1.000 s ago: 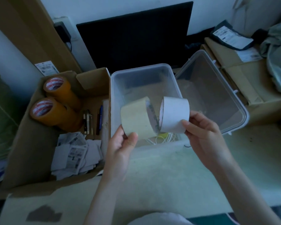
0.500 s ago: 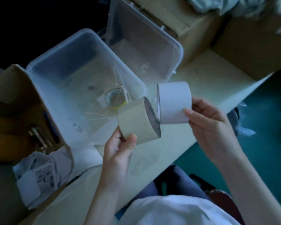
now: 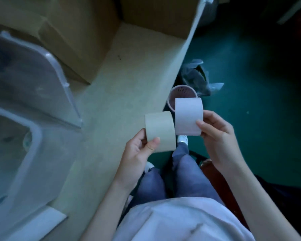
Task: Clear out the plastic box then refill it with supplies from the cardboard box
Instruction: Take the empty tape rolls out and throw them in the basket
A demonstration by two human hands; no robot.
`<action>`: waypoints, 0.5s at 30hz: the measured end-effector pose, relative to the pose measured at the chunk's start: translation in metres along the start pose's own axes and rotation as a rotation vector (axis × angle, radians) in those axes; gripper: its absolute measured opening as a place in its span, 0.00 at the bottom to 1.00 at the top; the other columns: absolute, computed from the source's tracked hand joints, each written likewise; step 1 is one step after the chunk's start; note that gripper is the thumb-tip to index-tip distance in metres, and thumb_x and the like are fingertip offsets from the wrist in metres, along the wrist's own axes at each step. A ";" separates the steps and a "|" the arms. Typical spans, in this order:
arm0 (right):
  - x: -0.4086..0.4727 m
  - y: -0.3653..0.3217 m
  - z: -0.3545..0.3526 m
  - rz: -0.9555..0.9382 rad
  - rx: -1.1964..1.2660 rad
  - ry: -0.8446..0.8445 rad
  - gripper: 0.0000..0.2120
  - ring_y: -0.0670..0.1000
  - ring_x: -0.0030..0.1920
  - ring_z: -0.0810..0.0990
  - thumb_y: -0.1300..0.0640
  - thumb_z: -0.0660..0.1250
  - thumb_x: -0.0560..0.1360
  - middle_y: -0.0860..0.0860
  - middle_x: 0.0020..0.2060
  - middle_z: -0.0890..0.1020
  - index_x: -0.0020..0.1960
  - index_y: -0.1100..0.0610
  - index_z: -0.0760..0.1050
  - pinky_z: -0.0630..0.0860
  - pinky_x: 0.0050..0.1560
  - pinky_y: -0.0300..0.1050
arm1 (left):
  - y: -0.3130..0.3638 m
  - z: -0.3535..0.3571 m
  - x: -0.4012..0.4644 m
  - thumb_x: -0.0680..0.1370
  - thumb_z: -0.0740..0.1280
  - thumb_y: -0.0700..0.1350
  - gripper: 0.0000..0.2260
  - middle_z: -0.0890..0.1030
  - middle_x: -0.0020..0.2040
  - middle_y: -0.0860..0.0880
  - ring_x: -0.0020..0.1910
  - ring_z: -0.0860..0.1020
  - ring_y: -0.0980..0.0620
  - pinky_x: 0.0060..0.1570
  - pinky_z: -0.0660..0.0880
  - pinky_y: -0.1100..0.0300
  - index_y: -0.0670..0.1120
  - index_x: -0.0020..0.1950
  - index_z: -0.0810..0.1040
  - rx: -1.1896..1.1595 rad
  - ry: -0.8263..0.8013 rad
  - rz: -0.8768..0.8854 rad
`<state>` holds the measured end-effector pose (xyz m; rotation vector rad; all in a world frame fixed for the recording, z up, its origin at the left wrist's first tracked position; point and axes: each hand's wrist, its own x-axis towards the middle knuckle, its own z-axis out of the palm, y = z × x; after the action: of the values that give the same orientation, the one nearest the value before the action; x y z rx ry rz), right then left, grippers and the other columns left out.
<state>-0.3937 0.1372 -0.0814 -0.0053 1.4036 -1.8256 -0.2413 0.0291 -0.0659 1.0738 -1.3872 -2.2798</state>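
My left hand grips a beige tape roll between thumb and fingers. Beside it, my right hand holds a white tape roll; the two rolls touch side by side. Both are held past the table's right edge, above my knees and over a small pink perforated bin on the floor. The clear plastic box is at the left edge of the view, its lid lying beside it. The supply cardboard box with the orange tape is out of view.
A light table top runs diagonally; its right edge drops to a dark green floor. A brown cardboard box stands on the table behind the lid. A crumpled plastic bag lies by the bin. A dark chair seat is under me.
My view has swung right and down, off the boxes toward the floor. Both hands carried the two tape rolls rightward off the table edge, still held together.
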 end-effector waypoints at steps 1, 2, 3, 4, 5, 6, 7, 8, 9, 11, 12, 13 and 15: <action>0.011 -0.002 -0.015 -0.002 -0.010 0.021 0.09 0.47 0.43 0.78 0.67 0.65 0.72 0.48 0.40 0.83 0.46 0.56 0.79 0.73 0.47 0.38 | -0.003 0.012 0.015 0.75 0.65 0.40 0.12 0.83 0.53 0.43 0.53 0.80 0.48 0.55 0.76 0.55 0.42 0.57 0.77 0.026 -0.007 -0.033; 0.023 -0.005 -0.031 -0.005 -0.025 0.038 0.10 0.47 0.44 0.78 0.67 0.65 0.73 0.48 0.41 0.84 0.46 0.55 0.80 0.72 0.47 0.38 | -0.006 0.026 0.032 0.75 0.65 0.41 0.12 0.83 0.54 0.43 0.54 0.80 0.47 0.56 0.76 0.53 0.42 0.57 0.78 0.057 -0.012 -0.060; 0.035 -0.008 -0.046 -0.007 -0.040 0.049 0.11 0.47 0.45 0.78 0.68 0.64 0.74 0.48 0.42 0.84 0.45 0.54 0.81 0.72 0.48 0.38 | -0.009 0.039 0.048 0.75 0.65 0.41 0.12 0.83 0.54 0.43 0.54 0.80 0.47 0.57 0.76 0.53 0.43 0.57 0.78 0.088 -0.018 -0.084; 0.045 -0.012 -0.061 -0.005 -0.057 0.063 0.13 0.47 0.45 0.78 0.68 0.64 0.74 0.47 0.42 0.84 0.45 0.52 0.82 0.72 0.48 0.38 | -0.013 0.053 0.063 0.76 0.65 0.41 0.11 0.83 0.54 0.44 0.54 0.80 0.48 0.57 0.76 0.54 0.44 0.57 0.78 0.120 -0.023 -0.106; 0.058 -0.015 -0.077 -0.002 -0.073 0.083 0.14 0.47 0.46 0.78 0.69 0.64 0.75 0.46 0.42 0.84 0.45 0.52 0.82 0.72 0.48 0.38 | -0.018 0.067 0.079 0.77 0.65 0.39 0.10 0.83 0.54 0.45 0.54 0.80 0.48 0.57 0.76 0.55 0.44 0.57 0.78 0.151 -0.033 -0.128; 0.069 -0.017 -0.091 0.001 -0.090 0.098 0.13 0.46 0.46 0.78 0.69 0.64 0.75 0.46 0.42 0.83 0.46 0.52 0.81 0.72 0.48 0.38 | -0.023 0.079 0.094 0.78 0.65 0.38 0.09 0.83 0.53 0.45 0.53 0.80 0.50 0.56 0.77 0.57 0.45 0.57 0.78 0.185 -0.039 -0.144; 0.080 -0.017 -0.103 0.004 -0.108 0.108 0.12 0.46 0.46 0.78 0.69 0.64 0.75 0.46 0.42 0.83 0.47 0.54 0.80 0.72 0.48 0.38 | -0.029 0.088 0.109 0.79 0.63 0.36 0.09 0.83 0.52 0.46 0.51 0.80 0.51 0.54 0.76 0.60 0.45 0.56 0.78 0.221 -0.040 -0.157; 0.092 -0.017 -0.115 0.014 -0.126 0.115 0.11 0.46 0.46 0.78 0.69 0.64 0.75 0.45 0.42 0.83 0.48 0.55 0.79 0.72 0.49 0.38 | -0.035 0.096 0.123 0.79 0.63 0.36 0.09 0.83 0.50 0.47 0.50 0.80 0.53 0.51 0.76 0.62 0.45 0.55 0.78 0.261 -0.036 -0.169; 0.104 -0.016 -0.125 0.028 -0.143 0.120 0.11 0.45 0.46 0.78 0.69 0.63 0.75 0.45 0.42 0.84 0.48 0.55 0.79 0.72 0.49 0.37 | -0.043 0.102 0.138 0.79 0.63 0.36 0.08 0.83 0.49 0.48 0.48 0.79 0.54 0.49 0.75 0.64 0.46 0.54 0.79 0.299 -0.024 -0.184; 0.127 -0.013 -0.145 0.056 -0.176 0.124 0.12 0.44 0.45 0.78 0.69 0.63 0.75 0.44 0.42 0.84 0.48 0.55 0.79 0.72 0.48 0.37 | -0.061 0.111 0.167 0.78 0.64 0.37 0.08 0.83 0.48 0.48 0.47 0.79 0.54 0.50 0.75 0.61 0.48 0.51 0.79 0.372 -0.001 -0.205; 0.138 -0.010 -0.153 0.071 -0.194 0.123 0.12 0.44 0.45 0.79 0.69 0.63 0.75 0.44 0.42 0.84 0.48 0.54 0.79 0.72 0.49 0.38 | -0.070 0.112 0.179 0.78 0.65 0.37 0.08 0.83 0.48 0.47 0.47 0.79 0.53 0.51 0.74 0.59 0.50 0.50 0.80 0.401 0.013 -0.218; 0.149 -0.007 -0.161 0.085 -0.213 0.123 0.12 0.45 0.45 0.79 0.69 0.63 0.75 0.45 0.43 0.84 0.48 0.54 0.79 0.72 0.50 0.39 | -0.079 0.113 0.192 0.78 0.65 0.38 0.08 0.83 0.48 0.46 0.47 0.79 0.52 0.52 0.74 0.57 0.51 0.49 0.80 0.426 0.033 -0.233; 0.173 0.001 -0.177 0.117 -0.243 0.127 0.11 0.46 0.47 0.78 0.69 0.63 0.76 0.48 0.44 0.83 0.48 0.55 0.79 0.73 0.51 0.39 | -0.100 0.113 0.220 0.77 0.66 0.38 0.08 0.83 0.47 0.46 0.46 0.78 0.51 0.51 0.73 0.55 0.52 0.46 0.79 0.476 0.087 -0.258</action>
<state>-0.5893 0.1772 -0.2275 0.0673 1.6728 -1.5741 -0.4584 0.0301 -0.2202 1.5525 -1.9083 -2.0779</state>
